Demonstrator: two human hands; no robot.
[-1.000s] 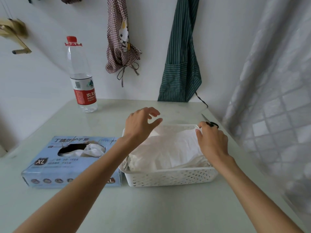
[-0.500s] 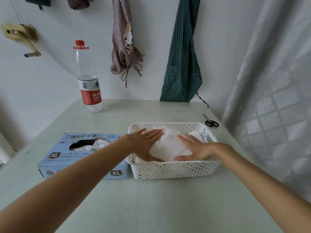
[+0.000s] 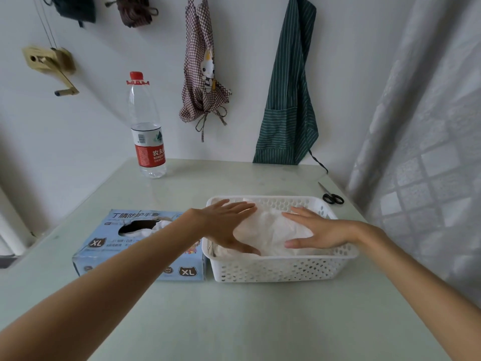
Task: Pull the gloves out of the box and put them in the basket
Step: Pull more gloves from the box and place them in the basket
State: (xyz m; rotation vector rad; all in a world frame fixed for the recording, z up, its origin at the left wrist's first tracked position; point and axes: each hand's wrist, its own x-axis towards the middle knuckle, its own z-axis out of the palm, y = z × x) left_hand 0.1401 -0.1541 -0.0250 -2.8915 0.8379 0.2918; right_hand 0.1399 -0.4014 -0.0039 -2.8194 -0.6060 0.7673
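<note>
Both the left hand (image 3: 226, 225) and right hand (image 3: 316, 231), lifted and partly curled a second ago, now lie flat with straight fingers, pressing the heap of thin white gloves (image 3: 270, 230) into the white perforated plastic basket (image 3: 281, 268). That batch looks delivered. The crumpled heap runs left-right along the basket; more gloves poke from the blue cardboard box (image 3: 109, 246).

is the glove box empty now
No, a white glove still pokes from the opening of the blue box beside the basket.
</note>
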